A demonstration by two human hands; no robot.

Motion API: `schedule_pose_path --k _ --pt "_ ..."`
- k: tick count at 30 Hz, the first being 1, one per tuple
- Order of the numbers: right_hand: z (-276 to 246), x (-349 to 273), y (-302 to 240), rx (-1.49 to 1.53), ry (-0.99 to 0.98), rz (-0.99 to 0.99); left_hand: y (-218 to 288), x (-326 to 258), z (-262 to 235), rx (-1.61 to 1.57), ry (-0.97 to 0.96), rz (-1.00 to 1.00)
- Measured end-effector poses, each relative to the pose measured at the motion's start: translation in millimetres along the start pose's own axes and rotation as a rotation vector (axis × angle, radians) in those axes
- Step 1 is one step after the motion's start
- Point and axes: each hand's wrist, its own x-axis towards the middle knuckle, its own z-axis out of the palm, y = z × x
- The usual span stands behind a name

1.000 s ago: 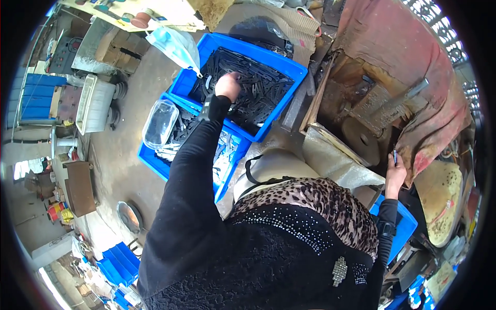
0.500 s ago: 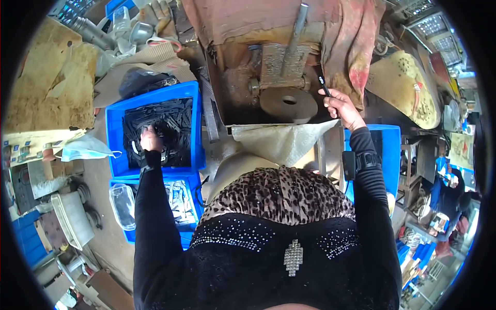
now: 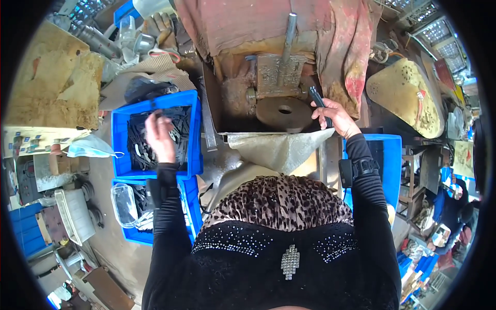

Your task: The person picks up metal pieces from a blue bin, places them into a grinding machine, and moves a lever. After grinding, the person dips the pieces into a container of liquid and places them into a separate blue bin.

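My right hand [image 3: 335,116] is closed around a slim black bar-shaped part [image 3: 317,99], held tilted at the right side of a round grinding wheel [image 3: 284,114] with a hole in its middle. The wheel lies in a rusty metal housing, apart from the hand. My left hand [image 3: 160,135] is over a blue crate [image 3: 195,137] filled with loose black parts [image 3: 181,121]. Its fingers are curled and smeared by motion. A blurred dark strip [image 3: 153,104] sticks up past the fingertips and crosses the crate's far rim; its exact shape does not show.
A second blue crate [image 3: 194,199] with a clear plastic tub [image 3: 124,205] stands nearer me on the left. Another blue bin [image 3: 390,155] is below my right forearm. Pale sheeting [image 3: 284,150] hangs at the housing's front, reddish cloth [image 3: 258,20] behind. A metal rod [image 3: 290,39] rises behind the wheel.
My left hand has lifted out of the black parts, with a dark strip at its fingertips. My right hand has shifted slightly left and nearer, and its black part is turned.
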Motion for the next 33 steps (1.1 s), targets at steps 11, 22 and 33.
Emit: schedule_pose_path --k 11,22,33 --pt "6 2 4 0.042 0.021 -0.147 40 -49 144 0.277 -0.454 0.234" --pt "15 8 8 -0.037 0.106 -0.166 35 -43 153 0.525 -0.418 0.217" --pt "16 5 10 0.055 0.145 -0.245 37 -42 152 0.672 -0.505 0.162"
